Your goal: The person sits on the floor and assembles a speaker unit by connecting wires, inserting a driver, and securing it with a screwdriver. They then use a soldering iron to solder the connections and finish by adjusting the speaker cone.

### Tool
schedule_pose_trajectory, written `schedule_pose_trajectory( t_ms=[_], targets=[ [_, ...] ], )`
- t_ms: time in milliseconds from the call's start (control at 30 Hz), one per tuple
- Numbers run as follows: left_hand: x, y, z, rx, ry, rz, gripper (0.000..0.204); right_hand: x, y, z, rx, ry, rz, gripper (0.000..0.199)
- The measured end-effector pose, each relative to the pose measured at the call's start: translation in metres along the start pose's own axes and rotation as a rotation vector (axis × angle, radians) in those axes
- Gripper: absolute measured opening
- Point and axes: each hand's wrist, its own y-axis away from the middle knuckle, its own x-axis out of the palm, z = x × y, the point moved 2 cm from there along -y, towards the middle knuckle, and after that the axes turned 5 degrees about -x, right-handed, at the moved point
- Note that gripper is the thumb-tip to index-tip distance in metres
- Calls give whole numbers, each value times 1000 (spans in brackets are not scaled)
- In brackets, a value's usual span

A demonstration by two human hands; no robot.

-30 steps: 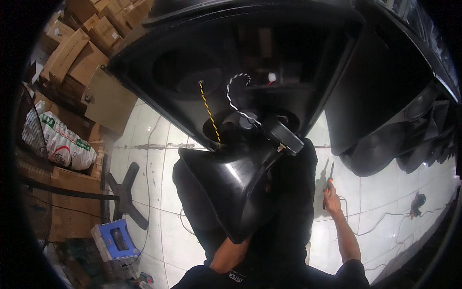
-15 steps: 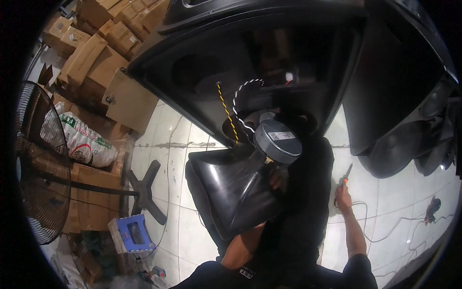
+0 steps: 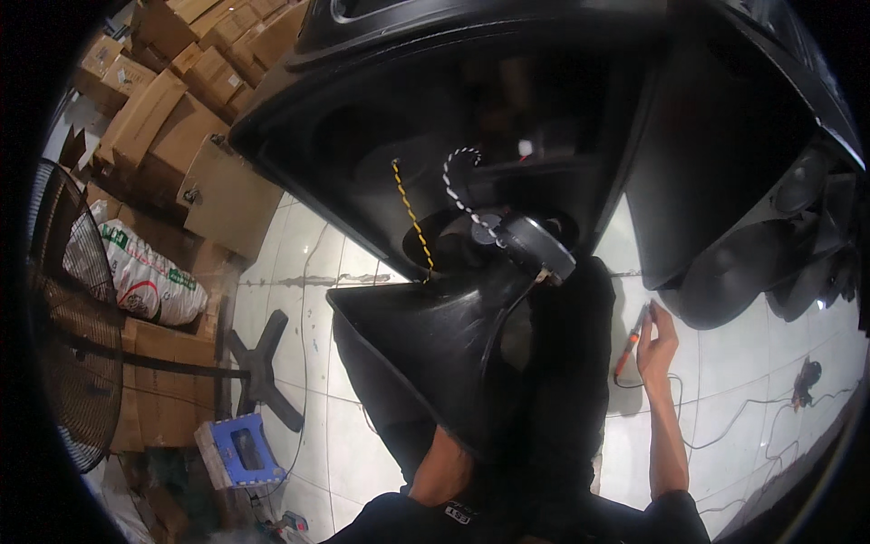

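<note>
A black speaker horn with a round driver at its narrow end rests across my lap, in front of a black speaker cabinet. My left hand reaches into the wide mouth of the horn, which hides its fingers. A twisted black-and-white wire runs from the cabinet to the driver. A yellow-and-black wire hangs from a hole and passes behind the horn. Over the floor at the right, my right hand has its fingers closed at the upper part of an orange-handled soldering iron.
Another black cabinet and loose speaker cones stand at the right. Cords trail over the tiled floor. On the left are a standing fan, a blue stool, a white sack and piled cardboard boxes.
The horn has tilted, turning its driver edge-on. My right hand has moved up, and the soldering iron now lies along the left side of the hand instead of pointing ahead of it.
</note>
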Motion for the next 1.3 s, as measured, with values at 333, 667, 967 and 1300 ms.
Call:
schedule_pose_trajectory(
  t_ms=[333, 667, 967, 1300],
  targets=[
    [82, -80, -100, 471, -10, -535, 19, -64, -40, 176, -305, -559, 58, 46],
    [124, -151, -107, 697, -38, -579, 38, -14, -143, 187, -29, -621, -26, 25],
    [116, -154, -90, 881, -618, -636, 42, 21, -161, 146, -101, -440, -162, 26],
    [89, -139, -91, 647, -725, -568, 35, 7, -146, 169, -144, -150, -355, 34]
  ],
)
